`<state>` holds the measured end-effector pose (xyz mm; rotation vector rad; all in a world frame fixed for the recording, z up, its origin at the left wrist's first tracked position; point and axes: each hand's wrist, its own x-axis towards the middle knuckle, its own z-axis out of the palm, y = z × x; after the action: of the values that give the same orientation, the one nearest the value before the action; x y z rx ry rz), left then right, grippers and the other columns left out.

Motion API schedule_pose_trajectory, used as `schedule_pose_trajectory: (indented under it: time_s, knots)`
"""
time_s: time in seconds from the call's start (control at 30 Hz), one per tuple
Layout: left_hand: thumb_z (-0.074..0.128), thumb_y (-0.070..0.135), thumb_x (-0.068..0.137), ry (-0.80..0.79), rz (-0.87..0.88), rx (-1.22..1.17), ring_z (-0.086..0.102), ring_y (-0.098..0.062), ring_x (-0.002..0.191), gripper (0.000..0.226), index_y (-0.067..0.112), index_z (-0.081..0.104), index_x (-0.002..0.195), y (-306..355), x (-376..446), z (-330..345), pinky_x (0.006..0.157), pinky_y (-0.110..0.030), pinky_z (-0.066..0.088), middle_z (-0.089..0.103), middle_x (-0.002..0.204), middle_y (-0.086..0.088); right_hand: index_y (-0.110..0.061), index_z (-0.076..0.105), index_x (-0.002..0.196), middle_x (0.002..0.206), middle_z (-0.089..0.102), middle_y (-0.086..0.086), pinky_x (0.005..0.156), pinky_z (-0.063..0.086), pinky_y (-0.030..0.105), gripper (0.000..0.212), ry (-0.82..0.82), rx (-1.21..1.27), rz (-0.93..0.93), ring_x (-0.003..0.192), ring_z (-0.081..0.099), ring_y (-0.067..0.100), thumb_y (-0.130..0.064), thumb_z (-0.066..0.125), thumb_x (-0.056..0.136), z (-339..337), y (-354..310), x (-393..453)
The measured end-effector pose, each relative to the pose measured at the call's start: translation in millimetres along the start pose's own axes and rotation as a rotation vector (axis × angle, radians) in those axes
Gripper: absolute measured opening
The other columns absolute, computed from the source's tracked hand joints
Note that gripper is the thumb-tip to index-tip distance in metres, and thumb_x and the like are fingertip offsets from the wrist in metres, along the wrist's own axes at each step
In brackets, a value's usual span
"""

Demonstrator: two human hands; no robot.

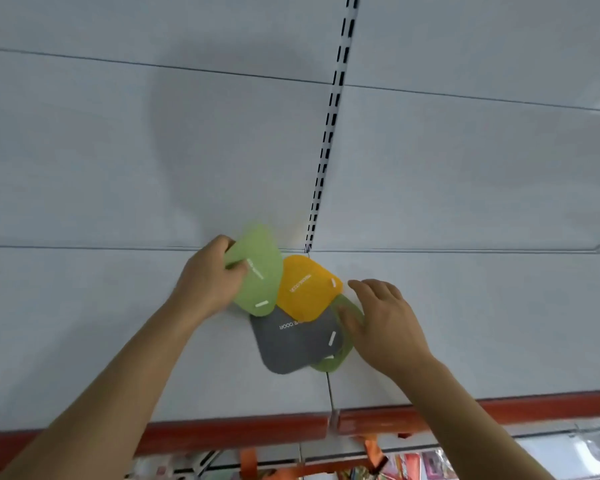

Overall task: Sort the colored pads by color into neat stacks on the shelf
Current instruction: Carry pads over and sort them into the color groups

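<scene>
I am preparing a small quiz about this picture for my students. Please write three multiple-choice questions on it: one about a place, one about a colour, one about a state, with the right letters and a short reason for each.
1. Where does the orange pad lie?
A. partly on the grey pad
B. under the grey pad
C. on the red shelf edge

2. What colour is the pad held by the left hand?
A. grey
B. orange
C. green

3. How is the right hand?
A. closed in a fist
B. open, fingers spread
C. out of sight

Answers:
1 A, its lower edge covers the grey pad's top.
2 C, the fingers grip the upper green pad.
3 B, its fingers lie straight by the lower green pad.
</scene>
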<state>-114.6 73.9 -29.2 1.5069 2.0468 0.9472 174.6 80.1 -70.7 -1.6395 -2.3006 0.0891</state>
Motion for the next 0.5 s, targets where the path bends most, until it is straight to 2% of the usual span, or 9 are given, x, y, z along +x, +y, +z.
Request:
schedule_pose_trajectory:
  time_s: [0.07,0.17,0.23,0.33,0.43,0.5]
  knots:
    - [0.064,0.023,0.097,0.006,-0.019,0.023,0.065,-0.032,0.091,0.015,0.017,0.056,0.108,-16.7,-0.3,-18.0,0.076,-0.041,0.051,0.068,0.096,-0.006,-0.02,0.058,0.138,0.129,0.066,0.004,0.097,0.052,0.045,0.047,-0.048,0.034,0.031,0.123,0.056,0.033,-0.04,0.055,0.096,0.2,-11.2,7.8]
    - [0.059,0.022,0.101,-0.01,-0.044,0.064,0.066,-0.031,0.088,0.015,0.019,0.051,0.113,-31.6,-9.4,-25.7,0.069,-0.042,0.058,0.066,0.098,-0.007,-0.022,0.049,0.143,0.135,0.061,0.004,0.103,0.048,0.044,0.054,-0.174,0.043,0.102,0.129,0.05,0.032,-0.049,0.048,0.097,2.2,-28.7,25.1]
    - [0.055,0.016,0.101,-0.048,-0.079,0.0,0.069,-0.029,0.087,0.022,0.023,0.051,0.122,-36.3,-16.4,-24.0,0.062,-0.048,0.065,0.065,0.104,-0.006,-0.02,0.045,0.144,0.138,0.057,0.006,0.104,0.047,0.046,0.06,-0.258,0.022,0.14,0.131,0.047,0.032,-0.054,0.053,0.095,1.4,-35.9,38.6]
    - [0.05,0.005,0.099,-0.078,-0.122,-0.111,0.071,-0.026,0.088,0.035,0.027,0.055,0.126,-39.4,-25.0,-22.1,0.059,-0.045,0.066,0.065,0.109,-0.002,-0.02,0.046,0.14,0.133,0.056,0.007,0.101,0.047,0.048,0.068,-0.351,0.039,0.2,0.127,0.048,0.032,-0.058,0.064,0.086,-1.9,-36.4,57.9]
    - [0.052,0.001,0.096,-0.057,-0.131,-0.141,0.069,-0.022,0.095,0.041,0.033,0.054,0.121,-40.5,-28.7,-22.8,0.067,-0.042,0.065,0.066,0.107,0.004,-0.02,0.051,0.133,0.13,0.058,0.005,0.099,0.049,0.048,0.085,-0.45,0.076,0.269,0.124,0.051,0.032,-0.069,0.071,0.067,-5.5,-30.5,75.3]
    - [0.055,0.003,0.094,-0.048,-0.113,-0.085,0.067,-0.021,0.101,0.044,0.035,0.052,0.123,-41.6,-30.0,-23.5,0.081,-0.038,0.059,0.067,0.106,0.008,-0.013,0.052,0.141,0.135,0.06,0.008,0.102,0.051,0.047,0.094,-0.492,0.179,0.318,0.125,0.057,0.032,-0.062,0.081,0.066,-7.9,-29.5,84.0]
